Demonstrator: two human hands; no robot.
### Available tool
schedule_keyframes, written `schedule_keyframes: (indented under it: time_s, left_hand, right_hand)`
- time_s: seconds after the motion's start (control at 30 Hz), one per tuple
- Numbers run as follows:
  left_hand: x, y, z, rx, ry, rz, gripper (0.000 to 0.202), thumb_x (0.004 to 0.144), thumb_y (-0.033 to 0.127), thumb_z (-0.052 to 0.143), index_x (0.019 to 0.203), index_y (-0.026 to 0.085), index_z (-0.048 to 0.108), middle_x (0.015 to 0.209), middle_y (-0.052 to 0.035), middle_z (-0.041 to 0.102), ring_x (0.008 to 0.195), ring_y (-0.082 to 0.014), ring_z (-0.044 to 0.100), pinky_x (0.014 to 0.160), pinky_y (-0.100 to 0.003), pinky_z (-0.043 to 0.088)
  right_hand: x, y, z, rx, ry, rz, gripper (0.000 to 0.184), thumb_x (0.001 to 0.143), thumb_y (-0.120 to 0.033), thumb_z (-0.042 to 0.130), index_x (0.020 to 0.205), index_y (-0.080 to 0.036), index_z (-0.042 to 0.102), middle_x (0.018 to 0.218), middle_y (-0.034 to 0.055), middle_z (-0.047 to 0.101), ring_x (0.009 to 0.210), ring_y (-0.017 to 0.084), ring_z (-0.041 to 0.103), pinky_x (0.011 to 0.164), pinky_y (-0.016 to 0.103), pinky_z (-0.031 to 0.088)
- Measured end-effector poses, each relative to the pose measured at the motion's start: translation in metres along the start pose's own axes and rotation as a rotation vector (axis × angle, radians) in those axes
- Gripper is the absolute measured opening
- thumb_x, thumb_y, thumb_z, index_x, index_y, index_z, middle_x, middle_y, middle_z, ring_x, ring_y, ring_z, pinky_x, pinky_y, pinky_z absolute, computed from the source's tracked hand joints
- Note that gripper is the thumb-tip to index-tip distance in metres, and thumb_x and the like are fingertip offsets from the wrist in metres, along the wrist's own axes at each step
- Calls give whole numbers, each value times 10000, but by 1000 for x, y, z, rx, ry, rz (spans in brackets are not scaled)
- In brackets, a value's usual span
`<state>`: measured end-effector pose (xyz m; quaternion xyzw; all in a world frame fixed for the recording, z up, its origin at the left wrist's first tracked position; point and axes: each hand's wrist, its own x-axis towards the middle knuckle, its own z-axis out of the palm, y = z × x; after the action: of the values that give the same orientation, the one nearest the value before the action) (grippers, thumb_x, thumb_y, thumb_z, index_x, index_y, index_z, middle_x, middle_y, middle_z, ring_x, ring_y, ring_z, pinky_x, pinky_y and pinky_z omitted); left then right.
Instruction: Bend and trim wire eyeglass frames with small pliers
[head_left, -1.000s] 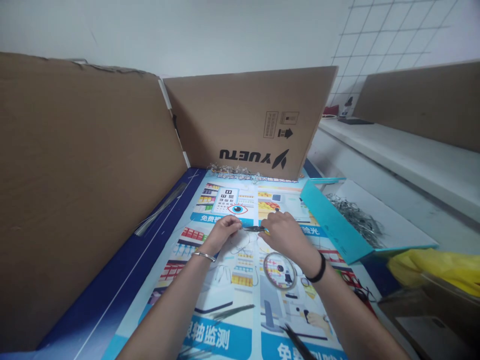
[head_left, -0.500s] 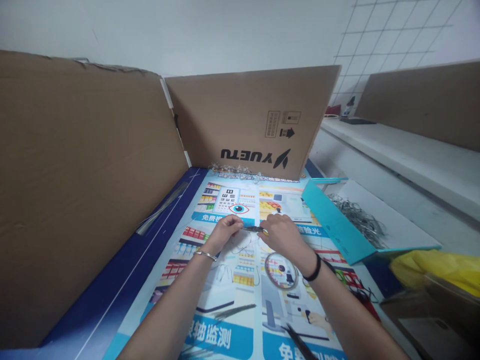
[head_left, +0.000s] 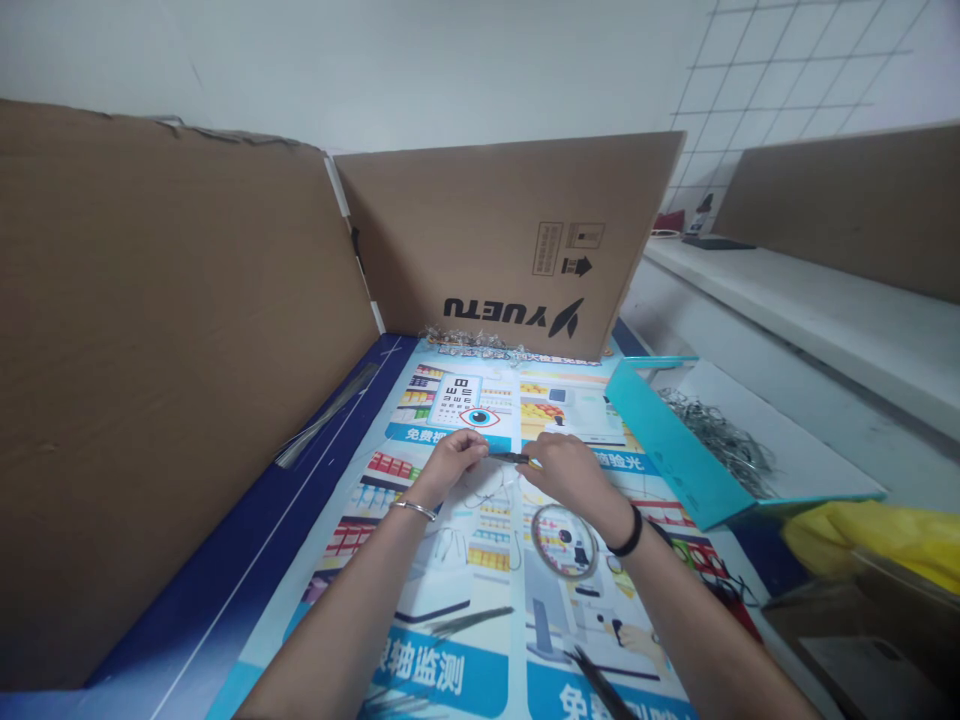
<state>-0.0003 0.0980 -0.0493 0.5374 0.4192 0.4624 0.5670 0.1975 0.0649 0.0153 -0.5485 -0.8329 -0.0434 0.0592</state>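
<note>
In the middle of the printed mat, my right hand [head_left: 566,470] is closed round small dark pliers [head_left: 510,457] with a bit of yellow on the handle. The jaws point left, towards the fingertips of my left hand [head_left: 456,458]. Those fingers are pinched together on a thin wire [head_left: 489,497], whose loose strands curl below the pliers. Where wire and jaws meet is too small to make out. Nearer to me lie a ring-shaped coil [head_left: 564,541], a bundle of thin straight wires [head_left: 472,621] and a dark pointed tool [head_left: 600,685].
Cardboard panels [head_left: 172,380] wall in the left and back. At right stands a turquoise box [head_left: 675,450] holding tangled wire [head_left: 724,440], with a yellow bag [head_left: 862,535] beside it. More straight wires [head_left: 330,415] lie along the left panel; clear scraps [head_left: 465,337] line the back.
Both hands stay in almost the same place. The pliers have turned slightly in my right hand, and their jaws look narrower now. The view has shifted very little.
</note>
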Motion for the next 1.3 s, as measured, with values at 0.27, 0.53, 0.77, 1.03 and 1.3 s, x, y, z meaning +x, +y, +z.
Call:
schedule_keyframes:
  time_s: [0.27,0.53,0.77,1.03,1.3]
  left_hand:
    - [1,-1,0,2,-4,-2,186,685,317,663,747,165,575,585,51,514,490,-60,410,503,-197,311]
    - [-3,4,-1,-9,-93,-11,225,719,350,645,824,165,569,645,34,554,505,-60,437,474,-184,294]
    - [-5,6,0,39,-42,-41,275,756,430,596,740,156,570,637,14,560,528,-69,483,485,-178,330]
    - [3,-7,-1,213,134,-24,267,714,432,602,687,175,534,570,28,551,479,-85,488,443,-188,340]
    - [5,-12,0,331,216,38,208,748,372,556,670,190,492,531,65,501,445,-73,456,472,-193,341]
  right_hand:
    - [1,-1,3,-35,25,7,210,821,-367,536,885,-229,681,805,46,655,781,198,601,688,291,355]
    - [2,-3,4,-75,21,34,220,817,-383,547,869,-206,668,822,65,644,787,198,587,689,292,334]
    - [3,-4,9,-72,20,67,217,823,-379,542,875,-206,662,837,73,642,820,205,582,697,296,325]
    - [1,-11,12,-62,31,119,225,825,-366,532,878,-189,661,842,86,643,806,203,582,688,294,329]
    - [2,-18,15,-66,29,130,258,844,-366,499,877,-174,668,830,102,641,806,205,590,693,293,346]
